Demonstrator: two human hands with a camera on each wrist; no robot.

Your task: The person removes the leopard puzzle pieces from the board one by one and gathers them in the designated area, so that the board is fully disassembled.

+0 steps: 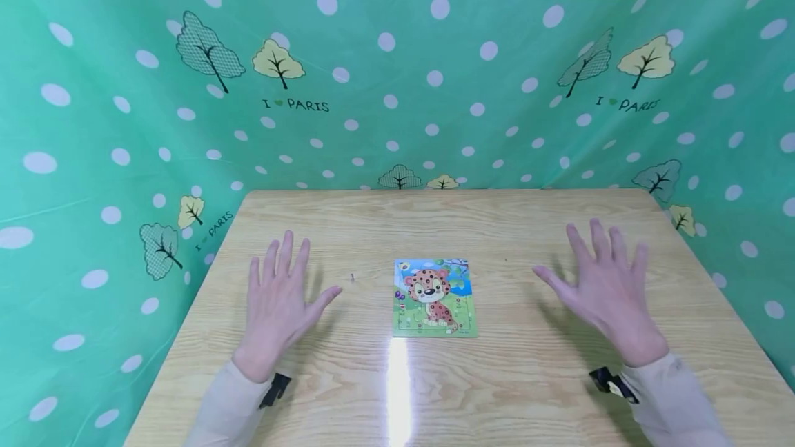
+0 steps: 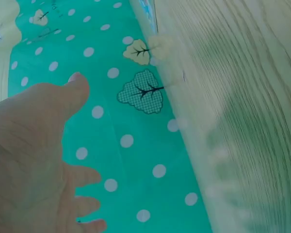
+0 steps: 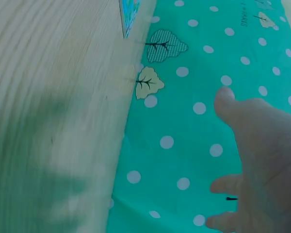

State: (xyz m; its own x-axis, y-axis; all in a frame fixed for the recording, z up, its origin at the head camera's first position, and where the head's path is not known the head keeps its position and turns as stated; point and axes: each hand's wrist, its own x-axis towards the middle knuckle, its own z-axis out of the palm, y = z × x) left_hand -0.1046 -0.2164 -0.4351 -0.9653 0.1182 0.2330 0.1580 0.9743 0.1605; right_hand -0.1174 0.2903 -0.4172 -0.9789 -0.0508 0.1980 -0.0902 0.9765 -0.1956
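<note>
A square picture puzzle (image 1: 435,298) with a spotted leopard cub on a green and blue ground lies flat at the middle of the wooden table. To its left, my left hand (image 1: 279,302) is held over the tabletop with fingers spread and nothing in it. On the other side my right hand (image 1: 605,288) is spread the same way, thumb toward the puzzle, holding nothing. Both hands are apart from the puzzle. A corner of the puzzle (image 3: 130,17) shows at the top of the right wrist view, and a sliver of it at the top of the left wrist view.
The light wood table (image 1: 335,392) carries a bright glare streak in front of the puzzle. A green dotted cloth (image 1: 410,136) printed with trees stands behind the table and along both sides. A tiny dark mark (image 1: 352,277) is on the wood left of the puzzle.
</note>
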